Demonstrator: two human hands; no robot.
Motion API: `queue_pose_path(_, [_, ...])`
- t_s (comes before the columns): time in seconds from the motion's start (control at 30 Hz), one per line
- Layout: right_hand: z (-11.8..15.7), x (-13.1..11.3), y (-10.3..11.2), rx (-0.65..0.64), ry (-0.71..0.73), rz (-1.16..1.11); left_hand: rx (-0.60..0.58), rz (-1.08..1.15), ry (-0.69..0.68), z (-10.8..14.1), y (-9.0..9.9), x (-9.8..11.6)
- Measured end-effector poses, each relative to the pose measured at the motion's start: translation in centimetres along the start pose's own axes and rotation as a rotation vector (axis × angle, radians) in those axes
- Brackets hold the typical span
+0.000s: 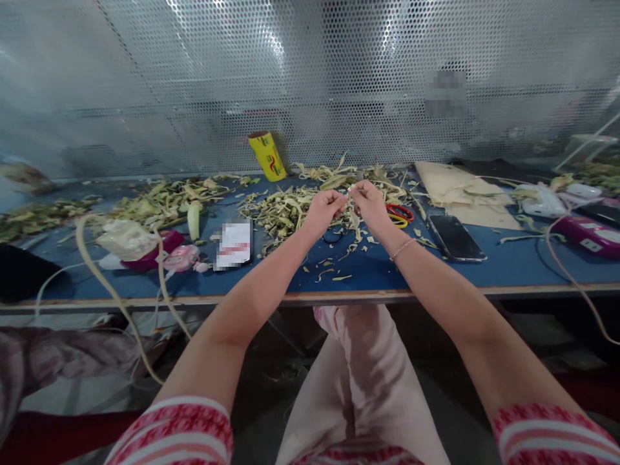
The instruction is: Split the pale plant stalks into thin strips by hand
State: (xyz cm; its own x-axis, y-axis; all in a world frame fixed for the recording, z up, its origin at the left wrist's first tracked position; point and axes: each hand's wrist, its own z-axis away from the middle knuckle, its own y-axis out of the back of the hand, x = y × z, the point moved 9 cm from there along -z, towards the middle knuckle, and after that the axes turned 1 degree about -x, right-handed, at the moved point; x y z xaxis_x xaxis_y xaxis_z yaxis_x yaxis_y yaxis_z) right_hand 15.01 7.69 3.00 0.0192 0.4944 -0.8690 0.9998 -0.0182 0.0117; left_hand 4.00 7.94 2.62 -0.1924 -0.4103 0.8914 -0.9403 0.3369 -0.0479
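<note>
My right hand (367, 200) pinches a small whitish scrap (351, 190), left hand (328, 208) fingertips together; yellow-green dried-plant heap (281, 213), nine o'clock, looks part-worked.

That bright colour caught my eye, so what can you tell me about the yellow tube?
The yellow tube is a short cylinder with red and dark printing and a brown, cardboard-looking rim; its upper end seems open. It stands tilted, top leaning left in the picture, toward the back of the blue table. Plant scraps lie near its base; contact is unclear. The hands don't touch it.
</note>
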Motion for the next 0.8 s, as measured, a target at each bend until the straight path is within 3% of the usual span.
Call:
queue_pose_path(0.27, [-0.1,-0.1,-0.6,-0.044,0.024,-0.006,0.141,0.133,0.118,0.0,0.9,-0.9])
queue_pose_path(0.57, [0.4,0.3,0.2,-0.066,-0.162,-0.064,0.122,0.056,0.124,0.2,1.4,-0.8])
queue_pose_path(0.8, [0.7,0.3,0.2,-0.051,-0.206,-0.153,0.106,0.106,0.11,0.2,1.4,-0.6])
